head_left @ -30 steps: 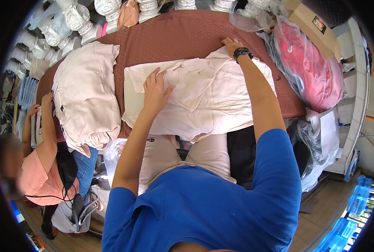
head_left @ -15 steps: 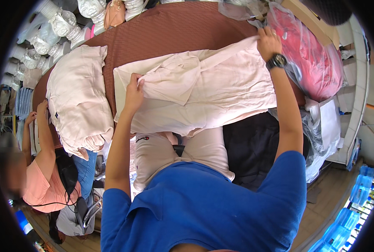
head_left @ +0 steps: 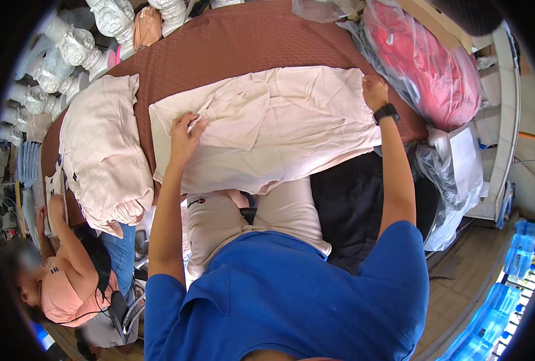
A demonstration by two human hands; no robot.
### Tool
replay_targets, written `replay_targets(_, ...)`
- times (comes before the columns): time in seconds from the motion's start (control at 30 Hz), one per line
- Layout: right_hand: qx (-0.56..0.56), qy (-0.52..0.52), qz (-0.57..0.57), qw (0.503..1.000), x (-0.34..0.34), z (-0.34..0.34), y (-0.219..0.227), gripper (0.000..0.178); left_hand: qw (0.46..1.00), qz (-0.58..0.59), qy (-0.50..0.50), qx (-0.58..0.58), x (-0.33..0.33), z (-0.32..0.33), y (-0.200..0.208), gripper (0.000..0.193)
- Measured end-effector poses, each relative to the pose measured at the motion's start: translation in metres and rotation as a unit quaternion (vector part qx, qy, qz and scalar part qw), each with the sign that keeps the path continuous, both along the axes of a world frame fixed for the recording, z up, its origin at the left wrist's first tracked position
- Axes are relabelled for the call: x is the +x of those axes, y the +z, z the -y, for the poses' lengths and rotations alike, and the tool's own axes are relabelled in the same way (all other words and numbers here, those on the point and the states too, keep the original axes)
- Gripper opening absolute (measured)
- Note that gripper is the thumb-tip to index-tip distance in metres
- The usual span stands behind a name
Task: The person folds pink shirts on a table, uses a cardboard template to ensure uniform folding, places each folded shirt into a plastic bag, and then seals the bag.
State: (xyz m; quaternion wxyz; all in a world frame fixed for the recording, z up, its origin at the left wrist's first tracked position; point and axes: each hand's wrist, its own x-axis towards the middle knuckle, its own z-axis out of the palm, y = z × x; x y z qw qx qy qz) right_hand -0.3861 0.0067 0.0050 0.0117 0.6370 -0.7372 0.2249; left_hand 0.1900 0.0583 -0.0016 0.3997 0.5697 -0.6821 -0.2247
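Note:
A pale cream-pink shirt (head_left: 315,120) lies spread across the brown-covered table in front of me, its near edge hanging over my lap. One sleeve (head_left: 234,114) is folded inward over its left half. My left hand (head_left: 185,137) is on the shirt beside the folded sleeve, thumb and fingers curled at its edge. At the shirt's far right corner, my right hand (head_left: 375,94), with a black watch on the wrist, is closed on the fabric. A pile of similar pale garments (head_left: 104,150) lies to the left of the shirt.
Red items in clear plastic (head_left: 424,66) lie at the far right, above a clear plastic bag (head_left: 451,186). Black cloth (head_left: 345,210) is beside my right thigh. White display busts (head_left: 75,45) line the far left. A co-worker in a pink top (head_left: 78,283) sits at the left.
My right hand has come down and left, lowering the shirt's right corner, which was lifted before. The folded sleeve now lies flatter beside my left hand. The co-worker's arms have moved lower.

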Motion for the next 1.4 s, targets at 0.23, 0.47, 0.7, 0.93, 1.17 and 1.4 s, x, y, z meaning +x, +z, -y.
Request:
replay_targets(0.23,-0.005,-0.176,-0.009,0.984,0.01,0.06,-0.019,0.039,0.998,0.023,-0.01,-0.052,0.005,0.006,-0.012,0.032)
replay_targets(0.47,0.019,-0.169,0.05,0.984,0.036,0.065,0.014,0.036,0.998,0.044,0.015,-0.032,0.012,-0.002,-0.012,0.03)
replay_targets(0.7,-0.035,-0.104,0.047,0.993,0.0,0.035,-0.014,0.04,0.999,0.03,0.002,-0.04,0.002,0.002,-0.012,0.03)
replay_targets(0.93,-0.099,-0.084,-0.098,0.987,0.032,0.005,0.001,0.034,1.0,-0.009,-0.011,0.01,0.009,-0.003,0.004,0.036)
replay_targets(1.17,-0.116,0.262,0.105,0.952,0.225,0.048,-0.002,0.038,0.988,-0.038,-0.086,0.12,0.034,0.0,0.016,0.039)
replay_targets(1.4,0.026,0.263,0.045,0.963,0.309,0.051,0.035,0.034,0.967,-0.13,-0.099,0.194,0.039,0.003,0.024,0.045)
